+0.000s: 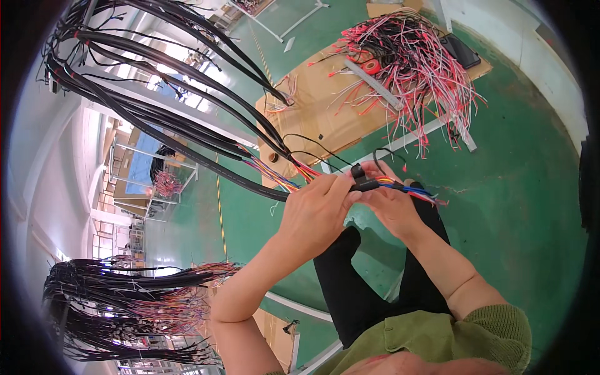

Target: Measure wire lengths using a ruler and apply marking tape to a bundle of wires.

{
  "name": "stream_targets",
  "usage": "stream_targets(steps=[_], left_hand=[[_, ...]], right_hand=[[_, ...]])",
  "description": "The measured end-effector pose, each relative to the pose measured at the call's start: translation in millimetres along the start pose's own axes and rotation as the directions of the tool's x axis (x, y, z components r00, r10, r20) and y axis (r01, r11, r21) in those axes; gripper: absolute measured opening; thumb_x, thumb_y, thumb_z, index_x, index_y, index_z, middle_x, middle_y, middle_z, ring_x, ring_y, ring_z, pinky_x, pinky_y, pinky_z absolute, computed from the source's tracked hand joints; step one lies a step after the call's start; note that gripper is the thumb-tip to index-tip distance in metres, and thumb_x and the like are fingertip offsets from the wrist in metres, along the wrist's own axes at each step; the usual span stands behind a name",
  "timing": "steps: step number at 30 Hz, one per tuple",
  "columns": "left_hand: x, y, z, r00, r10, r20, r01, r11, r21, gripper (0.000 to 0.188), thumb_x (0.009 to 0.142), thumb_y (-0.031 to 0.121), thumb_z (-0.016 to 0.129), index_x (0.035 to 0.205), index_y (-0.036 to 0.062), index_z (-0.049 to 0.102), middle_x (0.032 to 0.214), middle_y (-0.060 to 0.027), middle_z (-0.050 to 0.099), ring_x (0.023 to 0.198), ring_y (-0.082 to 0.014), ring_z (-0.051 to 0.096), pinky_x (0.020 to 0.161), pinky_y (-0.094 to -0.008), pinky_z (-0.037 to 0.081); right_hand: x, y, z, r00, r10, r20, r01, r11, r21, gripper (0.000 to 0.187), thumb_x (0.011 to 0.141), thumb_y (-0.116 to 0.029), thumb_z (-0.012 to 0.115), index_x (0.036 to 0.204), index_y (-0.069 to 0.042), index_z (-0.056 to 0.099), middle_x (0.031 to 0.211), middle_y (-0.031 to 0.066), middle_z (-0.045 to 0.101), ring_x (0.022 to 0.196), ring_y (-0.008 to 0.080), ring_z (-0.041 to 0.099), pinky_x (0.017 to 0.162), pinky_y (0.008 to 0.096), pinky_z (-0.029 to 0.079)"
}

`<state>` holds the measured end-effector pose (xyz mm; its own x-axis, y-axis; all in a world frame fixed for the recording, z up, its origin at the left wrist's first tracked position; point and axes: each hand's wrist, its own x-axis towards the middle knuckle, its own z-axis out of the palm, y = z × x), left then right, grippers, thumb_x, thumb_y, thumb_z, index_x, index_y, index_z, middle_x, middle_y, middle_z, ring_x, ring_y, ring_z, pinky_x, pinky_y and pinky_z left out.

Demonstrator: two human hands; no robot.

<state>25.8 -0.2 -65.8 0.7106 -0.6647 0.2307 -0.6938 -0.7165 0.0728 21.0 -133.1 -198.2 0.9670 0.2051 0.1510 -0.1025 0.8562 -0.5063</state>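
Centre frame, the left hand [315,209] and right hand [390,203] both pinch a black-sleeved bundle of coloured wires [375,183]. Loose strands could slip the grip and fray beyond the sleeve.

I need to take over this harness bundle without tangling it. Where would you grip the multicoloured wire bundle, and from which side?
Probably grip the multicoloured wire bundle on its gathered stretch just left of the left hand, coming from below. There the strands run together; past the right hand they splay into loose ends.
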Motion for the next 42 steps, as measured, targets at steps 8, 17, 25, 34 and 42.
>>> stream_targets(steps=[8,17,25,34,42], left_hand=[[-1.8,4.4,-10.8,0.995,-0.080,0.067,0.084,0.995,-0.059,0.018,0.095,0.021,0.058,0.105,0.0061,0.059,0.081,-0.0137,0.063,0.072,-0.0342,0.062,0.058,-0.0419,0.047],[-0.7,-1.2,-10.8,0.986,-0.112,0.120,0.126,0.985,-0.114,0.018,0.096,0.025,0.054,0.095,0.0074,0.054,0.076,-0.0106,0.064,0.067,-0.0325,0.063,0.054,-0.0438,0.046],[4.4,-3.6,-19.3,0.907,-0.169,0.385,0.251,0.952,-0.174,0.022,0.100,0.027,0.049,0.097,0.0058,0.052,0.069,-0.0161,0.057,0.067,-0.0396,0.057,0.059,-0.0472,0.042],[5.9,-14.8,3.6,0.983,0.060,0.172,-0.064,0.998,0.017,0.019,0.093,0.024,0.060,0.091,0.0067,0.052,0.069,-0.0127,0.056,0.062,-0.0332,0.059,0.054,-0.0415,0.045],[7.7,-26.3,38.6,0.979,0.202,0.006,-0.197,0.948,0.251,0.019,0.083,0.015,0.065,0.098,0.0054,0.057,0.077,-0.0051,0.053,0.070,-0.0230,0.060,0.055,-0.0359,0.046]], right_hand=[[-4.4,-10.5,2.4,0.997,-0.074,0.029,0.077,0.989,-0.130,0.042,0.087,-0.001,0.066,0.124,-0.004,0.048,0.117,0.0051,0.059,0.106,0.0126,0.061,0.086,0.0264,0.050],[-4.4,-10.3,4.5,0.985,-0.127,0.113,0.138,0.986,-0.096,0.039,0.087,-0.001,0.065,0.121,-0.006,0.049,0.125,0.0073,0.053,0.112,0.0167,0.059,0.092,0.0297,0.050],[-0.7,-10.1,-7.3,0.955,-0.051,0.292,0.043,0.999,0.032,0.033,0.088,0.000,0.063,0.117,-0.006,0.049,0.119,0.0057,0.049,0.112,0.0159,0.053,0.093,0.0332,0.047],[-10.6,-6.2,-13.8,0.994,0.095,0.048,-0.080,0.963,-0.257,0.041,0.082,0.001,0.066,0.118,-0.005,0.047,0.116,0.0077,0.053,0.110,0.0214,0.056,0.093,0.0359,0.050],[-31.5,-6.2,-1.5,0.994,0.089,-0.058,-0.091,0.995,-0.035,0.042,0.093,-0.015,0.061,0.129,0.001,0.047,0.108,0.0103,0.060,0.093,0.0221,0.065,0.087,0.0359,0.054]])
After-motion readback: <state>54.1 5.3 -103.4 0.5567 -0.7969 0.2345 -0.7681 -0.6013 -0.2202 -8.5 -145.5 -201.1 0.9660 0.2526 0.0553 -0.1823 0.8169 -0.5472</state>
